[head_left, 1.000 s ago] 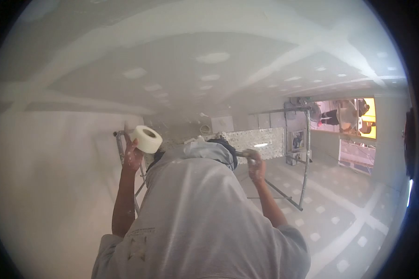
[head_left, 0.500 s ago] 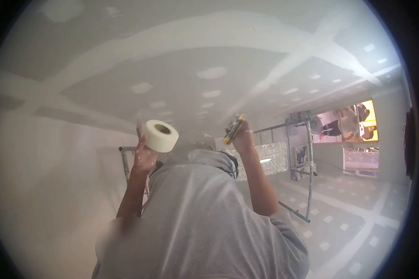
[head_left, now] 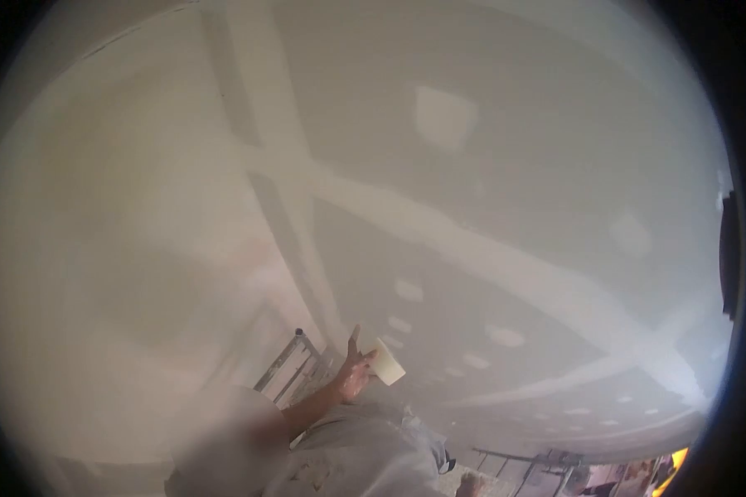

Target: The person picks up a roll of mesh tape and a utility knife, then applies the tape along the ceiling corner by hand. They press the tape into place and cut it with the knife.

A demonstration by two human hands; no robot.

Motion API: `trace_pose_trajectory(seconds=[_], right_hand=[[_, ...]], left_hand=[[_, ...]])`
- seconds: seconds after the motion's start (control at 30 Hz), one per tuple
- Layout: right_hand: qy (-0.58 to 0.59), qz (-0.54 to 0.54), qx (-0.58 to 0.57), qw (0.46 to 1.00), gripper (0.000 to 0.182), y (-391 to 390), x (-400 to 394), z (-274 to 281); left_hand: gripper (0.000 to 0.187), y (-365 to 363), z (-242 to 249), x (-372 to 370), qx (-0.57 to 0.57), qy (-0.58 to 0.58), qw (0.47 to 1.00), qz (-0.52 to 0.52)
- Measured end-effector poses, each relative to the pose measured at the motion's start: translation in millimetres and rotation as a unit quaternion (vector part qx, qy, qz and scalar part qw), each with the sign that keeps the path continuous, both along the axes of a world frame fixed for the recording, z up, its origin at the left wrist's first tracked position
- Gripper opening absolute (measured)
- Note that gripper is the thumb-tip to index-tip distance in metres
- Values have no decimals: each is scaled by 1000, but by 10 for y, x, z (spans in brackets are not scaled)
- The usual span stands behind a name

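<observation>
My left hand (head_left: 355,379) grips a roll of pale cream drywall tape (head_left: 388,363), seen edge-on at the lower middle of the head view. One finger sticks up beside the roll. My right hand (head_left: 470,484) shows only as a small patch at the bottom edge; its fingers and whatever it holds are not clear. Around and above the roll spreads the plasterboard ceiling (head_left: 506,190), with pale filled joints and dabs of compound.
A metal scaffold frame (head_left: 294,369) stands by the wall (head_left: 124,248) at left. More scaffold rails (head_left: 514,460) show at the bottom right, near a bright opening (head_left: 638,476) with things beyond it. My grey shirt (head_left: 356,455) fills the bottom middle.
The view has swung up and left, showing more wall and ceiling. My left hand still holds the tape roll. My right hand, earlier raised with a yellow-and-black tool, is now at the bottom edge.
</observation>
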State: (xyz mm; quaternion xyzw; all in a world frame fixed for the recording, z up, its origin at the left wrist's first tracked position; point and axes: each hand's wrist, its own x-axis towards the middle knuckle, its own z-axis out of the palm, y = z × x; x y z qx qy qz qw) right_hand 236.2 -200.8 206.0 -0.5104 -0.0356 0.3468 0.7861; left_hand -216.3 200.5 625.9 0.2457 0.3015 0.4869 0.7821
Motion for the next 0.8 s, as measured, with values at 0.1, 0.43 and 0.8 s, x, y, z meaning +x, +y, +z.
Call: trace_pose_trajectory(seconds=[0.1,0.43,0.8], right_hand=[[-201,154,-389,886,51,-223,-284,907],[63,42,-25,997,30,1628,-964,2931],[-279,368,-14,887,25,3551,-2065,3837]], left_hand=[[106,38,-80,-64,-31,-9,999,16],[108,297,-360,-135,-20,59,997,-35],[108,445,-346,-46,129,96,980,-114]])
